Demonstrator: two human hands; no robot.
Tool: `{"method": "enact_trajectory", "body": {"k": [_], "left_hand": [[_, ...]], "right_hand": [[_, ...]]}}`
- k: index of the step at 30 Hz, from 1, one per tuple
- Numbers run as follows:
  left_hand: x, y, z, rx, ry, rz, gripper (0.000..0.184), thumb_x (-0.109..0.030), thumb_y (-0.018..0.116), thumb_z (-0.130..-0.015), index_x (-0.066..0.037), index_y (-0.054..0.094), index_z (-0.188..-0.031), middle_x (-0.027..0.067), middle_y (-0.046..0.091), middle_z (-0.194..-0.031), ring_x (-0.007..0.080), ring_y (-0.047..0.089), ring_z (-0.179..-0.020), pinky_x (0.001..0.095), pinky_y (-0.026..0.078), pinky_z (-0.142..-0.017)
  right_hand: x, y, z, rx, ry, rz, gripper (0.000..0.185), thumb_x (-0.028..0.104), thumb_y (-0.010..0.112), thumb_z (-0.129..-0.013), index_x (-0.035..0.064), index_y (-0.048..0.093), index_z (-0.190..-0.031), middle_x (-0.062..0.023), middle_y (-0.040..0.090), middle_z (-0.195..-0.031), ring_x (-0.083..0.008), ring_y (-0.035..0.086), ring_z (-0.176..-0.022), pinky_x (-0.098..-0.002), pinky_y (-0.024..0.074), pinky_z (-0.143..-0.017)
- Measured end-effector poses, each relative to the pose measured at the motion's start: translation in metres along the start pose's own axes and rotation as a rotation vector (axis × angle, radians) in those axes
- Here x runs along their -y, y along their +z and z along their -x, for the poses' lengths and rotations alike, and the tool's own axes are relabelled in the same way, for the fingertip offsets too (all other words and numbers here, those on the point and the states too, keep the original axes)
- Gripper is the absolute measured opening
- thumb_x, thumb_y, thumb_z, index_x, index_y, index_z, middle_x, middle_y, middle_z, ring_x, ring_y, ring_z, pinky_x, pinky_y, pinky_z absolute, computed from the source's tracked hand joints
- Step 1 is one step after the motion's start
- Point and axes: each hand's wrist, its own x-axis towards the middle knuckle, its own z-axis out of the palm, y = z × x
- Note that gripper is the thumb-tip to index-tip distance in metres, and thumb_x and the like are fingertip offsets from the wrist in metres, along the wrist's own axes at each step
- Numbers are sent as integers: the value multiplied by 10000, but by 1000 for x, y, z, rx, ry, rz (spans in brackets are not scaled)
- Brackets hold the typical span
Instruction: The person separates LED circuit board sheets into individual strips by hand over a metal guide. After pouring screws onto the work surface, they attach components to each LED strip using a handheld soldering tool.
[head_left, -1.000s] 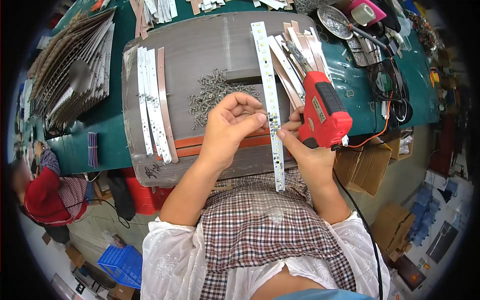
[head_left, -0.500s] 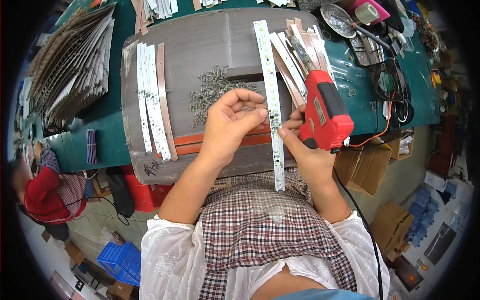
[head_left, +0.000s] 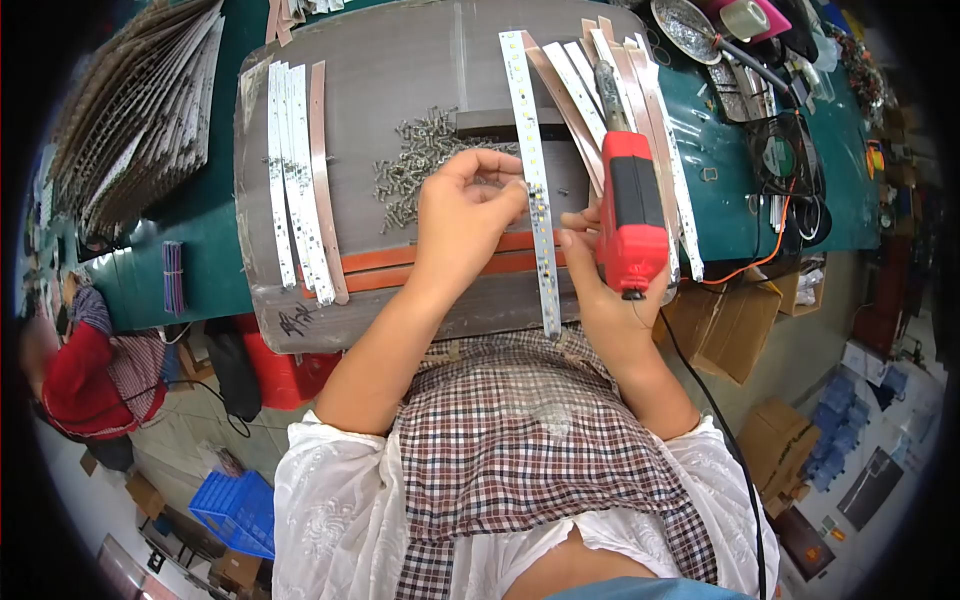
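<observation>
A narrow white LED strip board (head_left: 520, 100), with rows of small yellow chips, stands lengthwise in front of me. My left hand (head_left: 465, 205) pinches its left edge near the middle, thumb against fingers. My right hand (head_left: 610, 290) is closed around a red and black gun-shaped tool (head_left: 632, 205) with a metal barrel pointing away from me. The right thumb and fingertips are just right of the strip, with a small gap. A pile of small metal screws (head_left: 405, 165) lies beyond my left hand on the brown work board (head_left: 390, 60).
More white strips (head_left: 290, 180) lie at the left of the board, others (head_left: 660, 150) at its right. A stack of strip panels (head_left: 140, 120) stands far left. A fan (head_left: 780, 155) and a metal dish (head_left: 685, 28) are at the right. A person in red sleeves (head_left: 85, 370) sits at left.
My right thumb has come off the strip, and the tool has turned more upright and shifted left. The strip and my left hand have shifted slightly up and left in view.
</observation>
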Motion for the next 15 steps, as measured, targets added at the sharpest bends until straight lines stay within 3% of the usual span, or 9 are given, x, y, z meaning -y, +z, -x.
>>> {"method": "enact_trajectory", "body": {"k": [4, 5, 6, 9, 11, 15], "left_hand": [[28, -2, -18, -121, 121, -233, 233, -89, 711, -775, 11, 687, -984, 80, 723, -799, 142, 698, -710, 297, 555, -682], [28, -2, -18, -132, 144, -286, 238, -92, 708, -776, 9, 684, -990, 78, 725, -804, 148, 700, -709, 301, 555, -690], [25, -1, -18, -142, 166, -340, 242, -96, 706, -777, 6, 681, -996, 76, 727, -809, 154, 702, -709, 305, 556, -697], [22, 1, -17, -152, 166, -410, 254, -86, 694, -808, -9, 656, -1047, 66, 718, -858, 152, 697, -715, 292, 548, -690], [17, 1, -14, -124, 140, -431, 274, -34, 683, -844, 16, 641, -1110, 88, 699, -930, 108, 679, -740, 244, 544, -675], [15, 2, -11, -95, 181, -487, 248, -27, 662, -862, -36, 654, -1110, 82, 694, -943, 102, 682, -727, 237, 536, -664]], "right_hand": [[8, -13, 18, -16, 45, -8, 280, -24, 711, -864, 6, 547, -1089, -72, 644, -912, -135, 647, -814, -286, 517, -787], [9, -18, 23, -26, 74, -28, 254, -23, 707, -868, 4, 557, -1070, -70, 641, -898, -134, 642, -801, -284, 515, -787], [3, -29, 27, 69, -72, 137, 224, -35, 689, -873, -1, 565, -1057, -71, 629, -879, -138, 627, -784, -283, 506, -748], [17, -52, 41, 226, 147, 230, 225, -43, 690, -863, -4, 578, -1055, -72, 622, -880, -153, 619, -766, -291, 493, -698], [5, -60, 53, 174, 151, 221, 232, -17, 721, -828, -2, 621, -1036, -85, 628, -868, -191, 621, -723, -311, 484, -657], [-10, -69, 63, 158, 163, 292, 203, 16, 750, -794, 1, 661, -976, -98, 630, -842, -221, 629, -701, -326, 494, -646]]}}
